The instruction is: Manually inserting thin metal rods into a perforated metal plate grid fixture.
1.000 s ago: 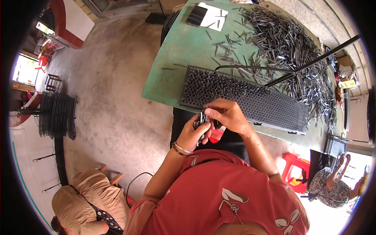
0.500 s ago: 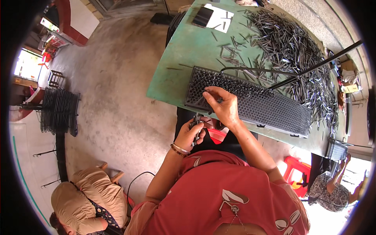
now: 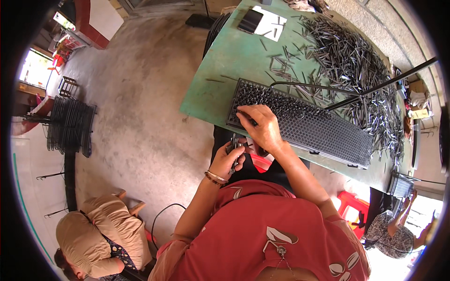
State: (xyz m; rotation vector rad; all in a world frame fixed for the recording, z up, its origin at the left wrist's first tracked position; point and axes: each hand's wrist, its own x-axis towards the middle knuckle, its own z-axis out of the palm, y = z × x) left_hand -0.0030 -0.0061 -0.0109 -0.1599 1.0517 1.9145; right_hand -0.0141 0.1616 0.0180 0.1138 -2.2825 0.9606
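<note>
The two hands are apart, the left one lower and nearer the body. The left hand [image 3: 228,158] is closed around a bundle of thin dark sticks [image 3: 233,146], which stands up out of the fist between thumb and fingers. A light bangle and a beaded bracelet [image 3: 216,178] circle that wrist. The right hand [image 3: 263,125] is over the left end of a long black tray [image 3: 330,139], fingers bent and fingertips down at its surface; whether they pinch a stick is hidden by the hand.

The tray lies slantwise along the near edge of a green table [image 3: 206,100]. It is full of small round holes, and short dark pieces crowd its left and far part, while the bare grid shows toward the right end. Behind it, a big heap of dark sticks [image 3: 351,58] covers the far right of the table, with loose ones scattered to its left. A bent black rod [image 3: 398,78] reaches in from the right above the tray and heap. At the far left corner, a dark phone [image 3: 250,21] lies on a white sheet [image 3: 277,32] with a few sticks on it.

A red container [image 3: 260,163] shows below the hands, a red stool [image 3: 347,200] stands to the right, and another person [image 3: 105,236] bends over at lower left.
</note>
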